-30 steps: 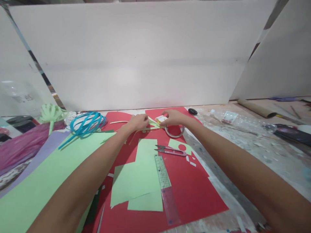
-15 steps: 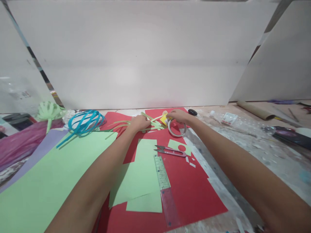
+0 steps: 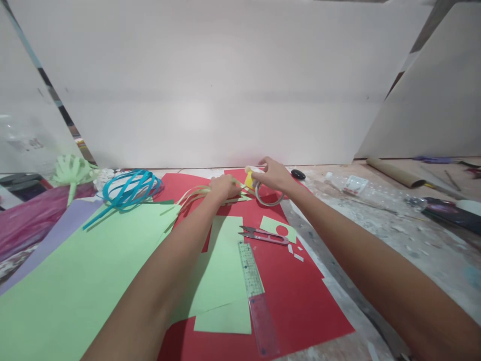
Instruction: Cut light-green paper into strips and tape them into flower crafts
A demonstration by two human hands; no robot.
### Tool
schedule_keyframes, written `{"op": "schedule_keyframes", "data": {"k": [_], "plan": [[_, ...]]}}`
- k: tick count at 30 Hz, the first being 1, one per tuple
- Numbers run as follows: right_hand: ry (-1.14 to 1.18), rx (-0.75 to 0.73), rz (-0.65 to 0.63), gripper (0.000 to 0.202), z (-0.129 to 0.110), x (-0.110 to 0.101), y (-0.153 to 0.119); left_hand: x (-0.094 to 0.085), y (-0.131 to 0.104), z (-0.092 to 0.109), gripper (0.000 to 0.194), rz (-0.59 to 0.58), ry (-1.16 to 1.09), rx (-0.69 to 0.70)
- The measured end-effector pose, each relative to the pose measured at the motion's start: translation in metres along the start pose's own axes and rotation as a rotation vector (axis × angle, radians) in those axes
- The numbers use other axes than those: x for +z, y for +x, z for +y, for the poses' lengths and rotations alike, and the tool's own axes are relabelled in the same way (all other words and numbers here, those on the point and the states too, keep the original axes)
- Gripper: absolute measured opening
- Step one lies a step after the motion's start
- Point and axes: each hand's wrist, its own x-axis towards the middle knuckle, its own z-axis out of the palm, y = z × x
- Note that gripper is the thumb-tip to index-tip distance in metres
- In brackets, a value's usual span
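Pale-green paper strips (image 3: 191, 194), several, exact count unclear, are seen over red paper (image 3: 300, 296) near the tabletop's far edge, covered by curled fingers of the L hand (image 3: 225, 186); whether they're pinched can't be told. At 3 o'clock from them (12 = white board (image 3: 210, 85)), 1 sm. yellow-&-white item (image 3: 249, 179) is pinched btwn. thumb & fingers of the R hand (image 3: 276, 175), w/ 1 white ring (image 3: 267, 204) just below. At 4–5, 1 pr. pink-handled snips (image 3: 263, 238) is laid across 1 green pc. (image 3: 270, 223) marked w/ 1 red circle, beside 3 white scraps (image 3: 298, 257). At 6, 1 ruler (image 3: 251, 268) is placed. Farther out at 3: 1 black oval obj. (image 3: 298, 174), 1 clear plastic bottle (image 3: 370, 190) on its side, contents not discernible, & 1 cardboard tube (image 3: 396, 172). At 9, 1 blue strip bundle (image 3: 122, 204) & 1 green paper flower (image 3: 71, 173) are seen; at 8–9, 1 magenta bag (image 3: 33, 220), contents hidden.
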Motion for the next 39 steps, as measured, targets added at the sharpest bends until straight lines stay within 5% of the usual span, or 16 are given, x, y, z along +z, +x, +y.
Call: {"op": "schedule_keyframes", "data": {"k": [6,14,39], "plan": [[-0.104,-0.175,0.014,0.050,-0.007,0.014,0.003,0.002,0.005,-0.002,0.031,-0.002,0.005,0.013],[-0.157,-0.103,-0.089,0.052,0.004,0.029,0.010,-0.005,0.002,-0.009,0.029,0.006,0.005,0.071],[-0.033,-0.049,-0.188,0.049,-0.004,0.023,0.009,-0.009,-0.005,-0.014,0.025,-0.069,-0.094,0.139]]}}
